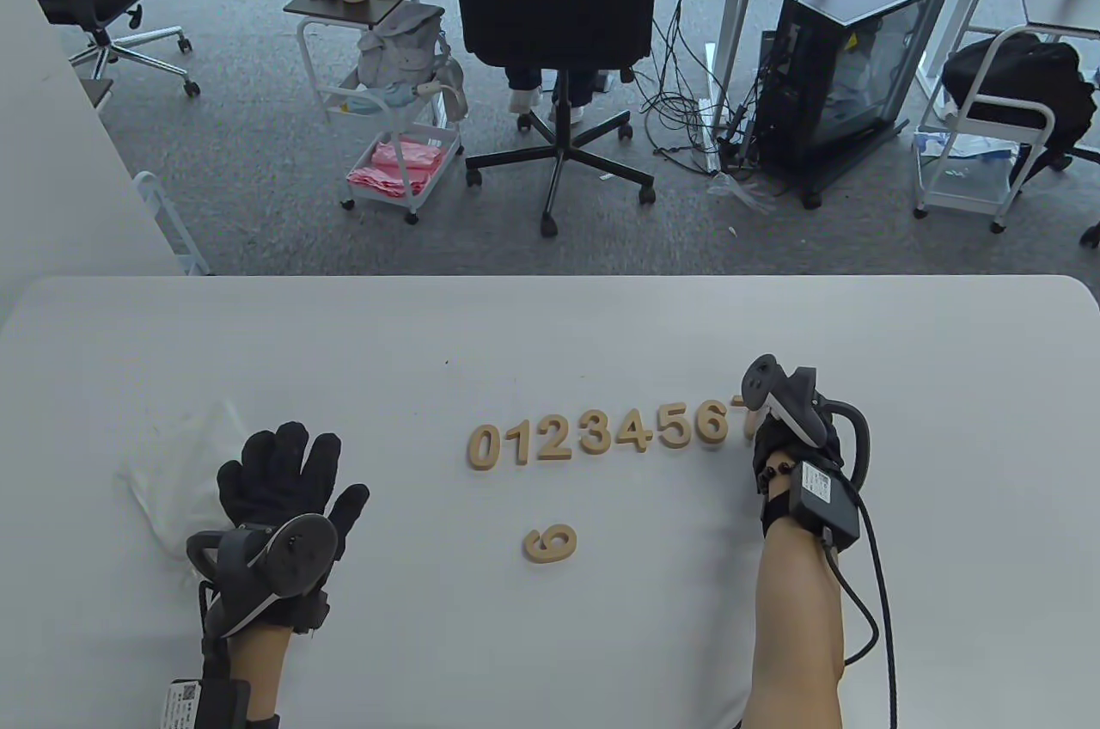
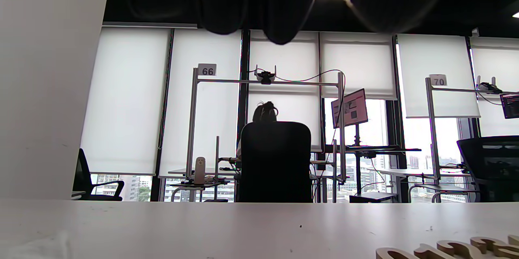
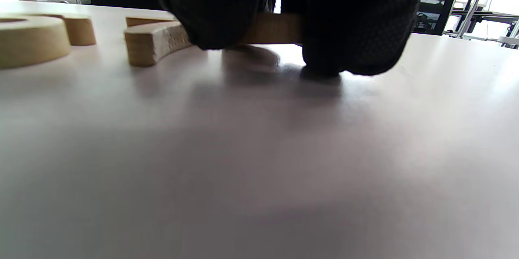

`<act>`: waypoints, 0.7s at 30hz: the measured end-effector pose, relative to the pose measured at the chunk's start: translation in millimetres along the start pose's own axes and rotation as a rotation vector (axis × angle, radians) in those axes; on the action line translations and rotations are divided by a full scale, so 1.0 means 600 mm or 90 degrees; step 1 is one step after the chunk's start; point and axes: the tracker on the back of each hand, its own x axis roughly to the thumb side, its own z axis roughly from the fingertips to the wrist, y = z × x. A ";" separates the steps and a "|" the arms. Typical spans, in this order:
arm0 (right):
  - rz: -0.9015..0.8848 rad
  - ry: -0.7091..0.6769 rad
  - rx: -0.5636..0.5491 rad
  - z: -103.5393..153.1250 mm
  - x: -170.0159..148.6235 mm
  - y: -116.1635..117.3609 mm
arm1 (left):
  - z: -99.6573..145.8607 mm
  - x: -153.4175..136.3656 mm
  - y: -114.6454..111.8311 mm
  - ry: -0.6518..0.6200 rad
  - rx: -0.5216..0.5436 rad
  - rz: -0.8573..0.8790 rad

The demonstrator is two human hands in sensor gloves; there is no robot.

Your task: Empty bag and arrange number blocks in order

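Fingers [image 3: 219, 11] of right hand [image 1: 795, 428] pinching wooden 7 [image 3: 158, 40] at row's right end, after 0–6 row [image 1: 601, 435] on bench [image 1: 550, 333]. Left hand [image 1: 284, 488] flat, spread on clear bag [image 1: 176, 475]. Loose 9 [image 1: 550, 543] below row.

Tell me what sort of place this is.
Most likely an open-plan office or lab: swivel office chairs on grey carpet, a desktop computer tower with loose cables, and numbered workstation frames along the windows.

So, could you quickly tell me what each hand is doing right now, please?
Left hand: open, fingers spread, resting on the clear bag.
Right hand: fingers pinch the 7 block at the row's end.
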 end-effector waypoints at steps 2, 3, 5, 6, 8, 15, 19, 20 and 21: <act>0.007 -0.009 0.014 0.000 -0.001 0.002 | 0.000 0.000 0.000 0.001 0.000 0.001; 0.007 -0.008 0.012 0.000 -0.001 0.002 | 0.000 0.000 0.000 0.001 -0.001 0.000; 0.005 -0.009 0.013 0.001 -0.003 0.002 | 0.000 0.000 0.000 0.001 -0.001 0.000; 0.003 -0.009 0.014 0.001 -0.004 0.001 | 0.000 0.000 0.000 0.001 -0.001 -0.001; -0.012 -0.004 0.011 0.002 -0.008 -0.001 | 0.001 0.000 0.000 0.002 -0.002 0.000; -0.055 -0.016 -0.018 0.025 -0.023 -0.027 | 0.000 0.000 0.000 0.002 -0.003 0.002; -0.085 -0.084 -0.074 0.068 -0.018 -0.070 | 0.000 0.003 0.000 -0.006 -0.004 0.001; -0.095 -0.103 -0.091 0.082 -0.014 -0.082 | 0.000 0.003 0.000 -0.007 -0.004 0.002; -0.101 -0.114 -0.100 0.093 -0.011 -0.090 | 0.000 0.004 -0.001 -0.008 -0.005 0.003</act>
